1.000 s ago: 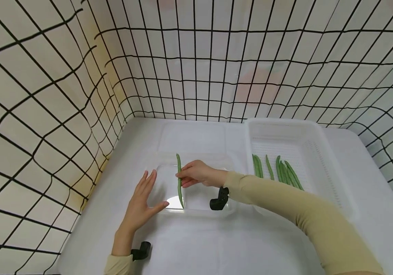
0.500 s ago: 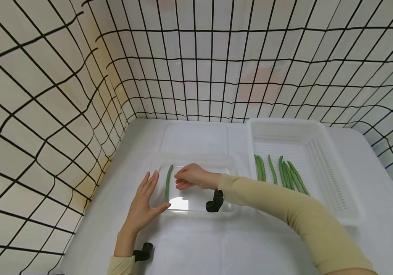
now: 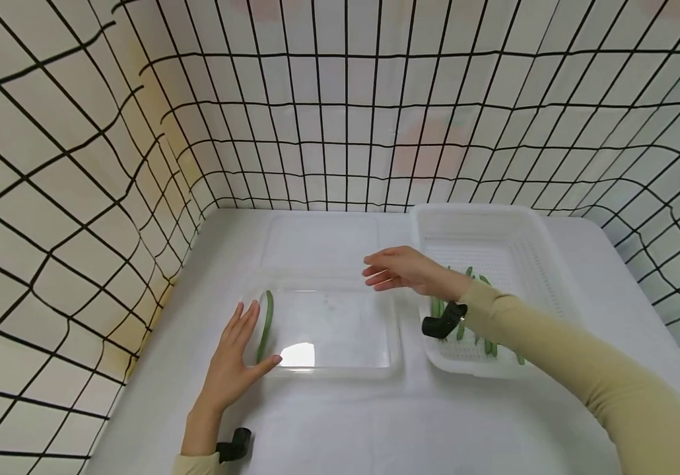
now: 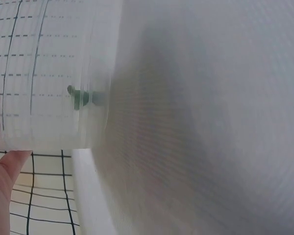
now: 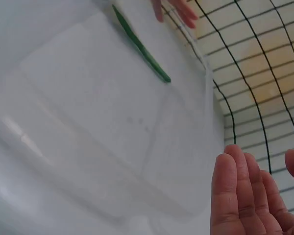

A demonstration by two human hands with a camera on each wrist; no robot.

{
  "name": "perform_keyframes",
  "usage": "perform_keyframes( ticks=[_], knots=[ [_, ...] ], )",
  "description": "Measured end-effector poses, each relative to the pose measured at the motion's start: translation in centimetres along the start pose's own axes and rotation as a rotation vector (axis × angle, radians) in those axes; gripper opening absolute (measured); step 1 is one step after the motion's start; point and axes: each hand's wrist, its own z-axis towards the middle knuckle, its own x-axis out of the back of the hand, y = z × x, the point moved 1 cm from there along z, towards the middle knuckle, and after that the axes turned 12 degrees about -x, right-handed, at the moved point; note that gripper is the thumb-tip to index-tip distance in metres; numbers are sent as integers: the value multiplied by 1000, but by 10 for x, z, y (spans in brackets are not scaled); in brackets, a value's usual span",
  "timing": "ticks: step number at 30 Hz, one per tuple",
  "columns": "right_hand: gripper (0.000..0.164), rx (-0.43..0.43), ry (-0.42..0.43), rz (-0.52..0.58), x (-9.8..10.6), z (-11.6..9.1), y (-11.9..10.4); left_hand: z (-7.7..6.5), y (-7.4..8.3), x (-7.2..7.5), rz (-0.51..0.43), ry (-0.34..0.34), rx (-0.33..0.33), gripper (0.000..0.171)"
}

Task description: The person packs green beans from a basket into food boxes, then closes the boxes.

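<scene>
A clear plastic container (image 3: 340,371) stands on the white table, with one green bean (image 3: 266,326) lying along its left side. My left hand (image 3: 234,359) rests at the container's left wall, fingers straight and thumb spread near the front corner. Through the clear wall in the left wrist view, the end of the green bean (image 4: 81,98) shows. My right hand (image 3: 408,270) is in the air between the container and a white basket (image 3: 544,264), fingers loosely extended and holding nothing. Several green beans (image 3: 438,309) lie in that basket, partly hidden by my right wrist and sleeve.
Black wire mesh (image 3: 340,125) rises at the back and both sides of the table. Behind the container, a flat clear lid (image 3: 319,241) lies on the table. A black wrist camera (image 3: 443,321) hangs below my right wrist, over the basket's left edge.
My right hand laid the green bean in the container's left side, let go of it and moved right toward the basket. My left hand stayed at the container's left wall.
</scene>
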Motion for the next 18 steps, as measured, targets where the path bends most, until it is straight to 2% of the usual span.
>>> perform_keyframes(
  ticks=[5,11,15,18],
  knots=[
    [49,19,61,-25,59,-25,12,0,-1,0,-3,-3,-2,102],
    [58,-3,168,-90,121,-47,42,-1,0,0,5,7,-4,101],
    [61,-71,229,-199,155,-59,67,-1,0,-1,4,7,-6,102],
    [62,-116,273,-332,175,-64,84,-1,1,-2,-2,3,-5,103]
  ],
)
